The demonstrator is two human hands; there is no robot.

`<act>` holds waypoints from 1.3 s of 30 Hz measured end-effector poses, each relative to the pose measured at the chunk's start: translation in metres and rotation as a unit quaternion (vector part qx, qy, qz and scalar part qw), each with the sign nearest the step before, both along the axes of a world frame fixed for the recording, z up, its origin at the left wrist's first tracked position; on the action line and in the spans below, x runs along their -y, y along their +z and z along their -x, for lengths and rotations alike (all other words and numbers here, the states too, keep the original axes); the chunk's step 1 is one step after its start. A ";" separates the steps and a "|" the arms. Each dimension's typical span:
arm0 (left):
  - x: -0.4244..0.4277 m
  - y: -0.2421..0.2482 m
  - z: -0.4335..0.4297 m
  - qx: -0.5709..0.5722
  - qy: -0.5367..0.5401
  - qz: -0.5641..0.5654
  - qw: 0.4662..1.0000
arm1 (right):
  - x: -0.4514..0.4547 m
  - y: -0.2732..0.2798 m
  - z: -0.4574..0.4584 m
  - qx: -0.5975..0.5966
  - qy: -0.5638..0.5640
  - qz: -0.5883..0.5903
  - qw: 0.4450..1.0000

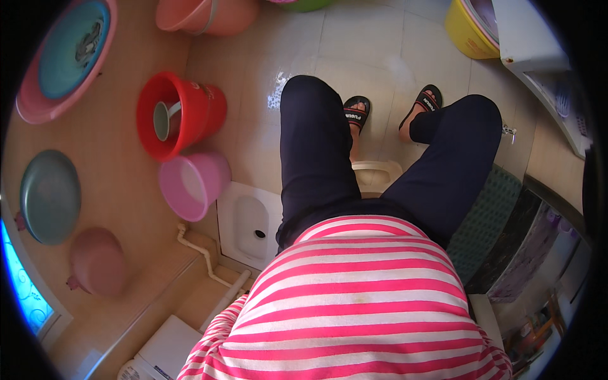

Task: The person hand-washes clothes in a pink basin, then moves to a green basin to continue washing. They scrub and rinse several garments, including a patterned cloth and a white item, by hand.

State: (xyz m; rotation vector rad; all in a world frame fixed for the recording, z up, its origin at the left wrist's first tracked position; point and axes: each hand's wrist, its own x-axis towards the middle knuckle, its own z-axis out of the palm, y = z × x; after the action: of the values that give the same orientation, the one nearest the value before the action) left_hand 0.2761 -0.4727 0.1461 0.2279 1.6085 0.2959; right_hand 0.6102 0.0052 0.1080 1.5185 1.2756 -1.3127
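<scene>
Both of my hands are out of view. I sit with knees apart on what looks like a beige plastic stool (378, 166), whose edge shows between my thighs. Black slippers (357, 114) are on my feet on the tiled floor (351, 47). To the left of my knees a red bucket (210, 110) holds a pale plastic dipper (162, 121) with a handle. Beside it stands a pink bucket (218, 178); what is inside is hard to make out. Closer to me, a white squat toilet (234, 202) is set into the floor.
Basins (50, 197) hang on the left wall. A blue basin (57, 71) inside a pink one has grey cloth in it. An orange bucket (232, 16), a yellow bucket (468, 42), a tap (509, 129), a green mat (494, 204) and pipes (206, 259) are around me. Wet floor glistens near my knee.
</scene>
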 end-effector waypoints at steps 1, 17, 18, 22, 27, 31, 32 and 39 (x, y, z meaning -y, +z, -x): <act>-0.005 0.007 0.005 0.008 -0.001 0.009 1.000 | 0.001 0.000 0.002 -0.004 -0.002 0.001 1.000; -0.025 0.067 0.006 0.054 -0.001 0.090 0.995 | 0.003 -0.004 0.006 -0.027 -0.026 0.033 0.999; -0.026 0.070 0.005 0.053 -0.003 0.092 0.994 | 0.003 -0.004 0.006 -0.027 -0.027 0.034 0.999; -0.029 0.083 0.000 0.054 -0.001 0.101 0.993 | 0.002 -0.001 0.003 -0.032 -0.024 0.044 0.998; -0.029 0.096 -0.004 0.058 -0.002 0.108 0.992 | 0.001 0.003 0.001 -0.036 -0.018 0.052 0.998; -0.027 0.104 -0.006 0.060 -0.005 0.109 0.992 | -0.002 0.007 0.002 -0.036 -0.013 0.054 0.998; -0.025 0.106 -0.007 0.061 -0.003 0.108 0.992 | -0.002 0.008 0.003 -0.038 -0.011 0.054 0.998; -0.021 0.112 -0.008 0.063 0.001 0.110 0.992 | -0.009 0.016 0.007 -0.045 0.008 0.056 0.997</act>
State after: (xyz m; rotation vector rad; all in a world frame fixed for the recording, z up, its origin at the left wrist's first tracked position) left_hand 0.2843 -0.4522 0.2578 0.0370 1.5032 0.1290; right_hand 0.6035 0.0138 0.1244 1.3834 1.2462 -1.4314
